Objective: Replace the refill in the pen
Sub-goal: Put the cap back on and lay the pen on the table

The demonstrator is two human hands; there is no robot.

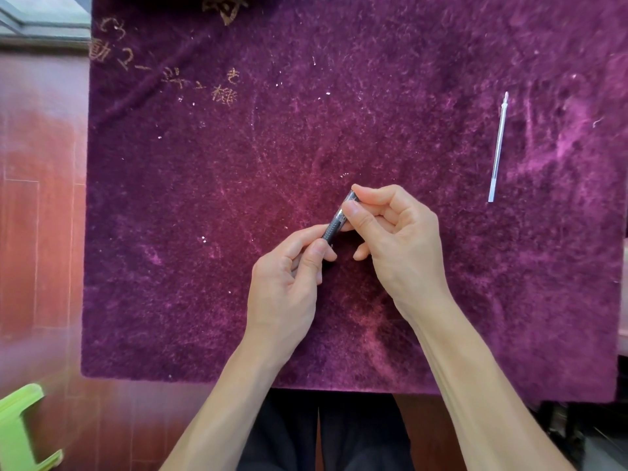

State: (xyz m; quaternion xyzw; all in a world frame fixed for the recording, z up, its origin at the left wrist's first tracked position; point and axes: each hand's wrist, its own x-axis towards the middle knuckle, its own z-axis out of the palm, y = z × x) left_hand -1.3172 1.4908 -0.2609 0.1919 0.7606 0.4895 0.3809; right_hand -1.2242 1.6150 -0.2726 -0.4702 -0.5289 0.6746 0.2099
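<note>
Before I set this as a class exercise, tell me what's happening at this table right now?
A person holds a pen in both hands above a purple fuzzy cloth. The left hand pinches the dark grip end while the right hand pinches the clear barrel end, as if to twist the two apart. A thin refill lies untouched on the cloth, off to the right. Whether the pen has come open yet cannot be seen.

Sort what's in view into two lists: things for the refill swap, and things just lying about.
For the job:
pen, held by left hand and right hand
refill, lying apart on the cloth

Lying about:
purple cloth
green object at the lower left
</note>
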